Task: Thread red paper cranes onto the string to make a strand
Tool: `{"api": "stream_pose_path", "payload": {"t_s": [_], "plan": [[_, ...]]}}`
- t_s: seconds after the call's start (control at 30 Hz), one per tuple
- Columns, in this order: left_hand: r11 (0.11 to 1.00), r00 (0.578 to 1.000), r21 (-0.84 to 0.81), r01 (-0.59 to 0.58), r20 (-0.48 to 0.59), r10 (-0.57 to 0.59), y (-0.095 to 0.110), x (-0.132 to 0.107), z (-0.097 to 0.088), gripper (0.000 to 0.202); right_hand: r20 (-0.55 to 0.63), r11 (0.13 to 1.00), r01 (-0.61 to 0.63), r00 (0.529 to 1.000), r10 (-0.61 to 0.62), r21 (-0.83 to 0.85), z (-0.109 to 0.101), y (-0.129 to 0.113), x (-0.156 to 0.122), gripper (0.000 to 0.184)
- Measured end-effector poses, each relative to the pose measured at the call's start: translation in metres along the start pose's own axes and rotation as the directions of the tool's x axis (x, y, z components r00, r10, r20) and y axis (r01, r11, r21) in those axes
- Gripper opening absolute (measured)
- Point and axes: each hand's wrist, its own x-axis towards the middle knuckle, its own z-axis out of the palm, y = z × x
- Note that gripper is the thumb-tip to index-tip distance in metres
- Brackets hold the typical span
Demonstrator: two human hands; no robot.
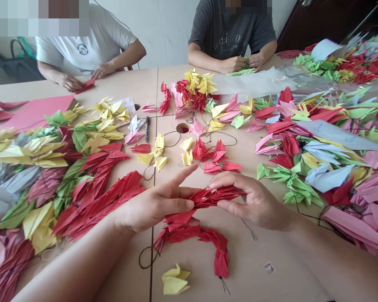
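Observation:
My left hand point(159, 201) and my right hand point(248, 199) both grip a tight stack of red folded paper cranes point(212, 196) held just above the tan table point(271, 277). The left thumb presses on the stack's near end and the index finger points out. From the stack a strung chain of red cranes point(201, 235) hangs down onto the table, ending in a black thread point(146, 256). A loose yellow crane point(174, 280) lies near the front edge.
Piles of red, yellow, green, pink and blue paper cranes point(91, 184) cover both sides. A black pen point(147, 128) lies mid-table by a cable hole point(182, 128). Two people sit across: one point(85, 46) folds red paper, the other point(233, 33) green.

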Motion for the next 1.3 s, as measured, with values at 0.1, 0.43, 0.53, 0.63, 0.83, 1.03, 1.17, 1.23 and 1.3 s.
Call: {"api": "stream_pose_path", "payload": {"t_s": [0.1, 0.43, 0.53, 0.63, 0.83, 1.03, 1.17, 1.23, 1.3], "plan": [[0.998, 1.000, 0.058, -0.002, -0.019, 0.003, 0.001, 0.000, 0.002, 0.086, 0.034, 0.994, 0.084, 0.996, -0.082, -0.072, -0.001, 0.003, -0.002, 0.041], [0.998, 0.998, 0.055, 0.010, 0.066, -0.014, -0.006, 0.000, -0.005, 0.087, 0.082, 0.982, 0.190, 0.978, -0.190, 0.008, 0.003, 0.002, 0.001, 0.026], [0.986, 0.999, 0.166, 0.030, 0.033, -0.036, -0.005, -0.002, -0.006, 0.089, 0.074, 0.991, 0.132, 0.988, -0.134, 0.025, 0.004, 0.003, 0.000, 0.021], [0.963, 1.000, 0.269, 0.022, 0.000, -0.023, -0.002, -0.005, -0.007, 0.096, 0.041, 0.997, 0.078, 0.996, -0.079, 0.022, 0.005, 0.004, 0.000, 0.019], [0.807, 0.984, 0.577, 0.123, -0.178, -0.023, 0.001, -0.007, -0.005, 0.088, -0.028, 1.000, 0.015, 0.999, -0.015, -0.015, 0.004, 0.004, 0.002, 0.018], [0.623, 0.924, 0.769, 0.144, -0.331, 0.194, 0.005, -0.006, 0.001, 0.055, -0.107, 1.000, -0.006, 0.994, 0.004, -0.017, 0.003, 0.004, 0.004, 0.017], [0.475, 0.871, 0.876, 0.085, -0.296, 0.392, 0.002, -0.006, 0.001, 0.046, -0.115, 1.000, -0.021, 0.993, 0.021, 0.002, 0.003, 0.005, 0.003, 0.015], [0.376, 0.854, 0.923, 0.085, -0.262, 0.449, 0.000, -0.006, 0.000, 0.047, -0.111, 1.000, -0.028, 0.993, 0.028, 0.000, 0.004, 0.005, 0.003, 0.014], [0.312, 0.856, 0.943, 0.119, -0.256, 0.450, -0.001, -0.007, 0.000, 0.047, -0.114, 0.999, -0.034, 0.993, 0.031, -0.022, 0.004, 0.005, 0.003, 0.014]]}}
